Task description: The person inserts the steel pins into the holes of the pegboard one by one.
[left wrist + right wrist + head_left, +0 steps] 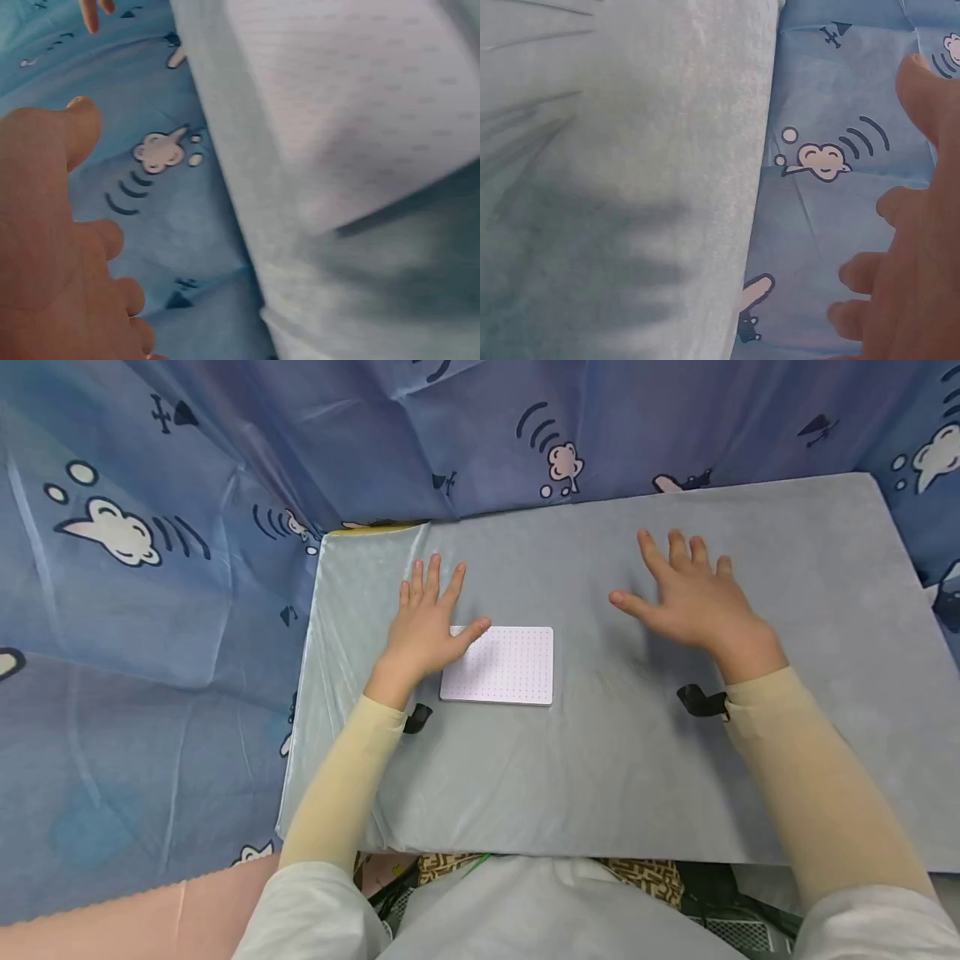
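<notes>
A white rectangular pad with rounded corners and rows of small dots (510, 668) lies flat on the grey cloth-covered table (600, 760). My left hand (427, 631) hovers above the pad's left side, fingers spread, the thumb overlapping its upper left corner in the head view. Off to the right, my right hand (693, 597) is held over the cloth with its fingers spread and a shadow beneath. Neither hand holds anything. In the left wrist view the pad (360, 90) shows beside the left hand (60, 232); the right wrist view has only cloth and curtain near the right hand (907, 225).
A blue curtain with cartoon prints (465, 435) hangs along the table's back and left side. Black straps or mounts, one of them a black wrist mount (702, 700), sit at both wrists. The table's front edge runs close to the person's body.
</notes>
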Tool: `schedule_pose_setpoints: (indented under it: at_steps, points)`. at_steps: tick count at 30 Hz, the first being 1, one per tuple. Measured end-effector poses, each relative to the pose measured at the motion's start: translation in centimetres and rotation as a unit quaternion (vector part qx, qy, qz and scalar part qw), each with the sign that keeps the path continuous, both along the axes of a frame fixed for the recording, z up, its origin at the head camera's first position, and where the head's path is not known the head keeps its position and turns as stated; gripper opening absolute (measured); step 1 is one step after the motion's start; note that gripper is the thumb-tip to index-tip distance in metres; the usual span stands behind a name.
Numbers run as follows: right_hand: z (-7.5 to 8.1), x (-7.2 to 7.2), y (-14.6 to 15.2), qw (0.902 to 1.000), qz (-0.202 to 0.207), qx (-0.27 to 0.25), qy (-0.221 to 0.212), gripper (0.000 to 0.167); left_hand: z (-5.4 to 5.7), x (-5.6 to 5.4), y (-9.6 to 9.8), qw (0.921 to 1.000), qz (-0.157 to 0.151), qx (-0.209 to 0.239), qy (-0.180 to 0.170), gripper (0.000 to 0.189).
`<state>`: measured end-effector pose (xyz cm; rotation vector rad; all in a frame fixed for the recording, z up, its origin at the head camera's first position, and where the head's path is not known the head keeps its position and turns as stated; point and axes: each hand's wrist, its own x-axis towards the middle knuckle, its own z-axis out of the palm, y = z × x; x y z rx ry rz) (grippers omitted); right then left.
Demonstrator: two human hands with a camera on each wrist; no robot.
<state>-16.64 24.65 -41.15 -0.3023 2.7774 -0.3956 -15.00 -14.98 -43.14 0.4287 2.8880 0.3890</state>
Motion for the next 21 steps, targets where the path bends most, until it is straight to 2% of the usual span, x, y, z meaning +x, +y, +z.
schedule_pose_setpoints:
  at_steps: [7,13,18,21]
  points:
    - [-1.2,0.5,-0.1,0.9983,-0.004,-0.013,-0.057,0.112,-2.4,1.5,-1.9,0.9989,0.004,0.039,-0.024,0.096]
    - [-2.7,1.7,-0.2,0.9957,-0.009,-0.024,-0.089,0.113,-4.0,2.8,-3.1,0.9967,0.003,0.072,-0.039,0.1]
    - [-3.5,3.2,0.5,0.9974,-0.012,-0.032,-0.064,0.106,-5.1,3.6,-3.2,0.9918,0.006,0.115,-0.057,0.099]
    - [-3.9,4.1,1.0,0.9981,-0.008,-0.049,-0.035,0.079,-5.6,4.2,-3.1,0.9879,0.011,0.138,-0.07,0.096]
